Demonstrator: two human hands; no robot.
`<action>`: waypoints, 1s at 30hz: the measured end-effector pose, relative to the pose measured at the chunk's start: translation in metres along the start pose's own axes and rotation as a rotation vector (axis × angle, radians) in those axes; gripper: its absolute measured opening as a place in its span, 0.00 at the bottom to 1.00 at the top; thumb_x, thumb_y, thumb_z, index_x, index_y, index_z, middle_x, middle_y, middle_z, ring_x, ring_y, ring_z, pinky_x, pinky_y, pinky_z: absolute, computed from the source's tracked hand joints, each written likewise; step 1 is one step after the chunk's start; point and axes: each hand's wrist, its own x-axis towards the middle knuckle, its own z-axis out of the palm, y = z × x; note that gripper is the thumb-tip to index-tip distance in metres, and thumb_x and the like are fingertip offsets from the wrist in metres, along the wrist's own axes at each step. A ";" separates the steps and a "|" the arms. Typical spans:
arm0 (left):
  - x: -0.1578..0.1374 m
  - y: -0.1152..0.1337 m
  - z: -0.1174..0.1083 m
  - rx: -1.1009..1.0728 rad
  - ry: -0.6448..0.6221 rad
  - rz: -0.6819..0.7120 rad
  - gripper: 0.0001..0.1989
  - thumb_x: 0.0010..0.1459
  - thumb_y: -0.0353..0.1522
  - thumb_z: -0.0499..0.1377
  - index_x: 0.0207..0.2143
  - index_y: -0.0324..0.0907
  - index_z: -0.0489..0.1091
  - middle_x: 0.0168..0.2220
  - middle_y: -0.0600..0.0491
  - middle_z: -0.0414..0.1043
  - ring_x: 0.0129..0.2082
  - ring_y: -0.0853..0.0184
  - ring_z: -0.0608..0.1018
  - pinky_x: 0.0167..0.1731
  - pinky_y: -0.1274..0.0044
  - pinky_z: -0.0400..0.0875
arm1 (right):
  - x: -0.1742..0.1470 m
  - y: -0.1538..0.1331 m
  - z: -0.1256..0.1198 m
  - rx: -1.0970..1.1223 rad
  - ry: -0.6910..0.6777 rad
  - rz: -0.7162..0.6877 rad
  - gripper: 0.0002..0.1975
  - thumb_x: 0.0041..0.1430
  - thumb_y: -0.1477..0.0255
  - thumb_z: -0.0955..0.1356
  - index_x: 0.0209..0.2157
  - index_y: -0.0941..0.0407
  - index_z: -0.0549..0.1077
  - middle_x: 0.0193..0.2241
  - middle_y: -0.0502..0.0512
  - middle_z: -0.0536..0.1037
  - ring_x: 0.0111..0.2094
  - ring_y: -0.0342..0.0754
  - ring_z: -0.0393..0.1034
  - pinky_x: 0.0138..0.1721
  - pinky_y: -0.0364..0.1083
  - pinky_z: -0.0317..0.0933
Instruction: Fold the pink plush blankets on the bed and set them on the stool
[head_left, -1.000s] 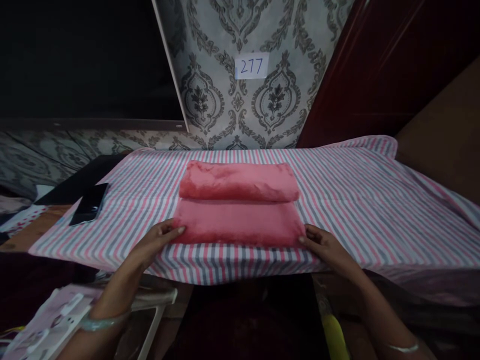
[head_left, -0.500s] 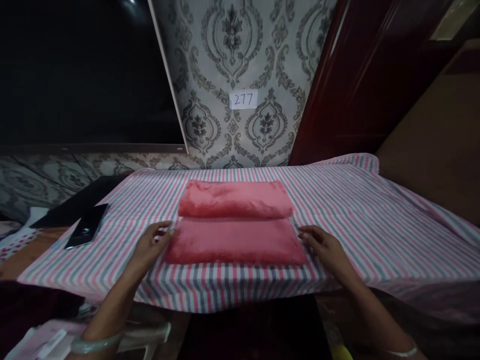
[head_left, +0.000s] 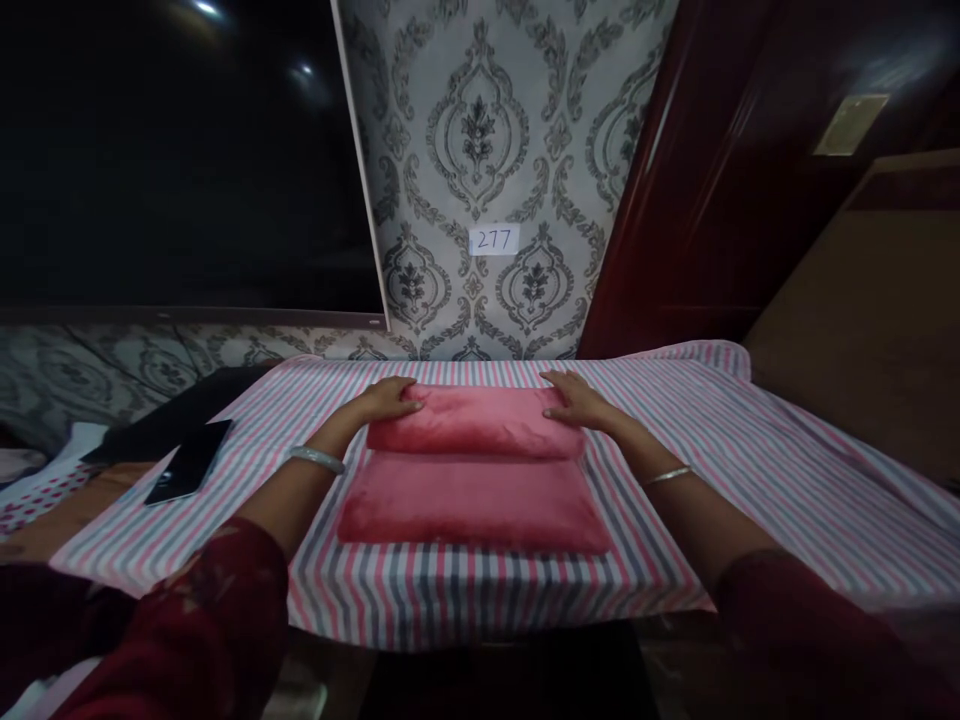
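A pink plush cloth point(head_left: 472, 497) lies folded on the striped sheet point(head_left: 697, 480), a thicker far roll point(head_left: 480, 420) sitting behind a wider near part. At the far roll's left end rests my left hand point(head_left: 386, 398), thumb on top and fingers stretched along the back edge. My right hand point(head_left: 579, 400) touches the right end the same way, thumb and fingers apart. Both hands look open; the fingertips at the back edge are partly hidden.
A dark phone point(head_left: 190, 462) lies on the sheet at the left. Behind stand a large black screen point(head_left: 180, 160) and a patterned wall with a paper label point(head_left: 494, 239) reading 277. A brown panel point(head_left: 870, 320) rises at the right.
Both hands have moved forward and inward, from beside the near part of the plush cloth onto the ends of its far roll. The camera view has tilted up slightly.
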 end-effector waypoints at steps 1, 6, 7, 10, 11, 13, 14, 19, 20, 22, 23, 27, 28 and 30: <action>0.001 0.000 -0.001 -0.001 -0.004 0.003 0.21 0.65 0.41 0.61 0.56 0.40 0.69 0.55 0.46 0.71 0.50 0.57 0.77 0.49 0.61 0.77 | 0.004 -0.001 -0.003 0.006 -0.054 0.019 0.40 0.50 0.62 0.74 0.65 0.53 0.67 0.62 0.63 0.72 0.63 0.64 0.64 0.63 0.61 0.57; -0.008 0.000 -0.016 -0.013 -0.028 0.025 0.20 0.64 0.41 0.62 0.54 0.39 0.71 0.53 0.47 0.73 0.49 0.57 0.77 0.48 0.62 0.76 | -0.008 -0.015 -0.020 0.037 -0.057 0.100 0.18 0.51 0.64 0.73 0.43 0.56 0.78 0.42 0.59 0.81 0.45 0.57 0.74 0.48 0.51 0.66; -0.014 -0.002 -0.020 -0.017 -0.039 0.026 0.20 0.63 0.41 0.63 0.52 0.38 0.72 0.51 0.48 0.73 0.48 0.57 0.77 0.48 0.63 0.75 | -0.018 -0.019 -0.022 0.036 0.012 0.082 0.15 0.51 0.63 0.72 0.40 0.56 0.78 0.39 0.58 0.80 0.43 0.57 0.74 0.47 0.51 0.66; -0.045 -0.009 -0.031 -0.037 -0.047 0.088 0.16 0.59 0.38 0.62 0.47 0.39 0.74 0.49 0.47 0.74 0.48 0.56 0.76 0.51 0.65 0.73 | -0.067 -0.031 -0.022 0.094 0.233 -0.058 0.14 0.54 0.64 0.70 0.41 0.55 0.75 0.41 0.59 0.78 0.45 0.57 0.72 0.49 0.53 0.66; -0.060 -0.012 -0.031 -0.034 -0.035 0.137 0.16 0.59 0.37 0.61 0.47 0.41 0.74 0.50 0.46 0.73 0.50 0.55 0.75 0.52 0.64 0.72 | -0.088 -0.036 -0.019 0.124 0.283 -0.103 0.15 0.56 0.65 0.69 0.44 0.55 0.74 0.44 0.60 0.77 0.46 0.58 0.71 0.50 0.54 0.66; -0.094 -0.017 -0.028 -0.001 -0.019 0.257 0.16 0.58 0.36 0.60 0.48 0.42 0.73 0.53 0.44 0.72 0.55 0.53 0.73 0.57 0.61 0.69 | -0.133 -0.045 -0.009 0.149 0.333 -0.132 0.17 0.60 0.65 0.67 0.51 0.53 0.72 0.47 0.61 0.77 0.49 0.59 0.71 0.52 0.56 0.65; -0.112 -0.020 -0.023 0.024 -0.026 0.306 0.16 0.58 0.35 0.59 0.48 0.43 0.73 0.54 0.43 0.72 0.56 0.51 0.72 0.58 0.59 0.67 | -0.154 -0.050 -0.002 0.146 0.333 -0.133 0.18 0.62 0.65 0.67 0.53 0.53 0.72 0.48 0.61 0.77 0.50 0.59 0.71 0.53 0.57 0.65; -0.178 -0.028 0.006 0.072 -0.074 0.320 0.15 0.63 0.33 0.54 0.50 0.43 0.74 0.56 0.41 0.74 0.59 0.51 0.73 0.58 0.58 0.67 | -0.219 -0.062 0.033 0.118 0.302 -0.169 0.19 0.68 0.68 0.64 0.58 0.50 0.71 0.50 0.61 0.78 0.53 0.58 0.71 0.54 0.59 0.66; -0.183 -0.029 0.010 0.073 -0.063 0.303 0.16 0.64 0.33 0.54 0.51 0.43 0.74 0.57 0.41 0.73 0.59 0.51 0.73 0.58 0.58 0.67 | -0.222 -0.062 0.035 0.115 0.313 -0.171 0.19 0.68 0.68 0.64 0.59 0.50 0.71 0.51 0.61 0.78 0.53 0.58 0.71 0.54 0.58 0.67; -0.185 -0.029 0.013 0.082 -0.037 0.277 0.18 0.64 0.34 0.54 0.54 0.43 0.72 0.59 0.40 0.72 0.59 0.50 0.72 0.59 0.57 0.66 | -0.221 -0.061 0.035 0.107 0.333 -0.170 0.19 0.69 0.67 0.65 0.59 0.50 0.71 0.50 0.61 0.78 0.53 0.58 0.71 0.54 0.58 0.67; -0.184 -0.029 0.013 0.092 -0.029 0.272 0.19 0.63 0.34 0.55 0.56 0.43 0.71 0.60 0.40 0.71 0.60 0.50 0.72 0.60 0.57 0.65 | -0.219 -0.061 0.033 0.101 0.335 -0.171 0.20 0.68 0.66 0.66 0.60 0.50 0.70 0.50 0.61 0.78 0.53 0.58 0.71 0.54 0.59 0.67; -0.176 -0.027 0.011 0.138 -0.029 0.298 0.24 0.61 0.33 0.57 0.60 0.42 0.68 0.62 0.40 0.68 0.62 0.48 0.69 0.61 0.55 0.63 | -0.208 -0.061 0.027 0.076 0.283 -0.143 0.24 0.67 0.61 0.66 0.62 0.51 0.69 0.54 0.62 0.76 0.55 0.61 0.69 0.57 0.62 0.65; -0.175 -0.026 0.011 0.140 -0.032 0.302 0.25 0.61 0.33 0.57 0.60 0.43 0.68 0.62 0.40 0.68 0.62 0.48 0.69 0.61 0.56 0.63 | -0.207 -0.061 0.028 0.074 0.272 -0.130 0.24 0.67 0.60 0.66 0.62 0.51 0.68 0.55 0.62 0.75 0.56 0.61 0.69 0.57 0.62 0.65; -0.175 -0.026 0.012 0.117 -0.013 0.274 0.26 0.59 0.33 0.57 0.61 0.43 0.67 0.63 0.40 0.68 0.62 0.48 0.70 0.60 0.57 0.64 | -0.206 -0.060 0.031 0.074 0.276 -0.101 0.24 0.66 0.60 0.66 0.62 0.50 0.69 0.56 0.62 0.74 0.57 0.60 0.69 0.57 0.62 0.66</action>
